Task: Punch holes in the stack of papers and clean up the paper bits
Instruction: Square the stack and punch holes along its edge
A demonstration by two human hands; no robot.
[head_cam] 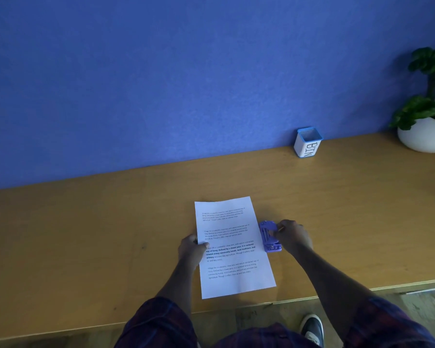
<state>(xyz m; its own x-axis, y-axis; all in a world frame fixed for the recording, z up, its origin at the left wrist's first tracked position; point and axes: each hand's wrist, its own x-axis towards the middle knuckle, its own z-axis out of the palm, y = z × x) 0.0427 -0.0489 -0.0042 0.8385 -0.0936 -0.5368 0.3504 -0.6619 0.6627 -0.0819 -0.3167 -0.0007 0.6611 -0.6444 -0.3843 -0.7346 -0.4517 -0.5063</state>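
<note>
A white stack of printed papers (232,247) lies flat on the wooden desk (111,234), near its front edge. My left hand (191,249) grips the stack's left edge, thumb on top of the sheet. A purple hole punch (269,236) sits against the stack's right edge. My right hand (293,237) holds the punch from its right side, fingers curled around it. No loose paper bits show on the desk.
A small white cup with a blue rim, marked BIN (308,143), stands at the back of the desk against the blue wall. A potted plant in a white bowl (425,134) sits at the far right. A shoe (312,330) shows below the desk edge.
</note>
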